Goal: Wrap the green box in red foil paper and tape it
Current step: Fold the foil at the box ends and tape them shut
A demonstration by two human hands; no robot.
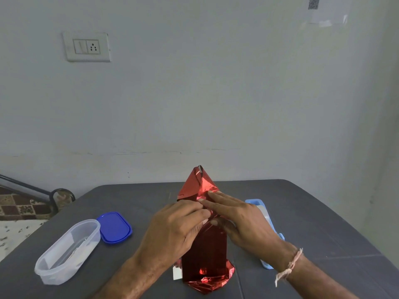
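The box stands upright on the grey table (302,212), fully covered in red foil paper (205,251); no green shows. The foil's upper end (199,184) rises above it in a folded triangular peak. Crumpled foil flares out around the base (212,283). My left hand (177,229) presses against the top left of the wrapped box, fingers curled onto the foil. My right hand (237,216) lies flat across the top right, fingertips on the fold below the peak. A light blue tape dispenser (264,212) lies just behind my right hand, partly hidden.
A clear oval plastic container (67,251) lies at the left of the table, with its blue lid (114,227) beside it. A small white piece (177,272) shows at the box's lower left. The wall stands close behind the table's far edge.
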